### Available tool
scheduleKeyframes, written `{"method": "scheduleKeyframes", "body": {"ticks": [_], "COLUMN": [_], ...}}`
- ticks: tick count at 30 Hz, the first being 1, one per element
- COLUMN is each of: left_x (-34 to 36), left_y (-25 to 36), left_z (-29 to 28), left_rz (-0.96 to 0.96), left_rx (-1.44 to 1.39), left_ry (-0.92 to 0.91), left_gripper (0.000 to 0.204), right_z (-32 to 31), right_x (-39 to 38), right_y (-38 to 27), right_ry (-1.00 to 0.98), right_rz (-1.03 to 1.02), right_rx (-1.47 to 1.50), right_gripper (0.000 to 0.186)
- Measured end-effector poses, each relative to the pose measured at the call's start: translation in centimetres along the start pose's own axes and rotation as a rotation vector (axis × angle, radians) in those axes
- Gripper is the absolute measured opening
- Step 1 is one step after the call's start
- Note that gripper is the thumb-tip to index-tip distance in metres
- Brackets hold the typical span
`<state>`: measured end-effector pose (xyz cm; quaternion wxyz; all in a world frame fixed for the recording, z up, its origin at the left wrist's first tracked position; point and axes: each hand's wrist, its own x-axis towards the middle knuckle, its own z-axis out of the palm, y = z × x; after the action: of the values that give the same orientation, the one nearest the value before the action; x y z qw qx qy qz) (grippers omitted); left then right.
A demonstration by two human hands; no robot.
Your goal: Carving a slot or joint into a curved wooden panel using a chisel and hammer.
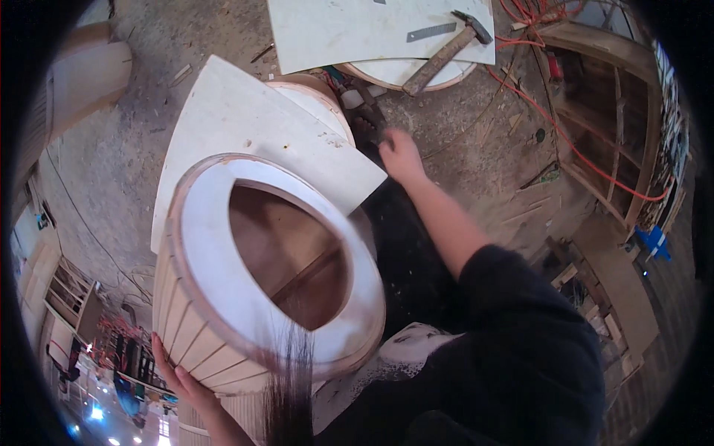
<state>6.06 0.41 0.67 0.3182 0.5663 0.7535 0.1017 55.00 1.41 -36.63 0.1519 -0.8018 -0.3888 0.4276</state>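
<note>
An oval slatted wooden form (178, 312), its white top ring (208, 223) cut with an almond-shaped opening, fills the lower centre. My left hand (184, 375) grips its slatted side at lower left. A white curved panel (223, 111) lies behind the form, against a round white-topped piece (305, 100). My right hand (401, 157) is extended beyond the panel's right corner, fingers curled at something dark and blurred that I cannot make out. Farther up, a hammer (435, 63) and a metal ruler (431, 32) lie on another white board (335, 26). Hair hangs over the form's near edge.
Wooden frames (617, 111) and an orange hose (565, 130) are at the right. Offcuts and boards (610, 290) lie lower right. Curved wooden pieces (97, 74) stand upper left, with a cable (89, 223) on the concrete floor (141, 163) and cluttered shelving (71, 297) below.
</note>
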Motion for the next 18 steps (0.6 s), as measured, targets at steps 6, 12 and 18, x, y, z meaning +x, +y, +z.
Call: {"method": "scheduleKeyframes", "body": {"ticks": [6,12,18], "left_x": [1.1,0.1,-3.9], "left_y": [-0.1,-5.4,-7.5], "left_z": [-0.6,-0.8,-3.0], "left_rz": [-0.11,-0.095,-0.1], "left_rx": [-0.036,0.283,0.413], "left_ry": [0.064,0.273,0.309], "left_gripper": [0.071,0.054,0.054], "right_z": [1.6,3.4,8.2], "right_x": [8.6,15.6,18.5], "right_y": [4.4,8.0,12.2], "right_ry": [-0.122,-0.436,-0.363], "right_rz": [0.158,0.155,0.098], "right_rx": [-0.009,0.0,-0.244], "right_gripper": [0.032,0.034,0.042]}}
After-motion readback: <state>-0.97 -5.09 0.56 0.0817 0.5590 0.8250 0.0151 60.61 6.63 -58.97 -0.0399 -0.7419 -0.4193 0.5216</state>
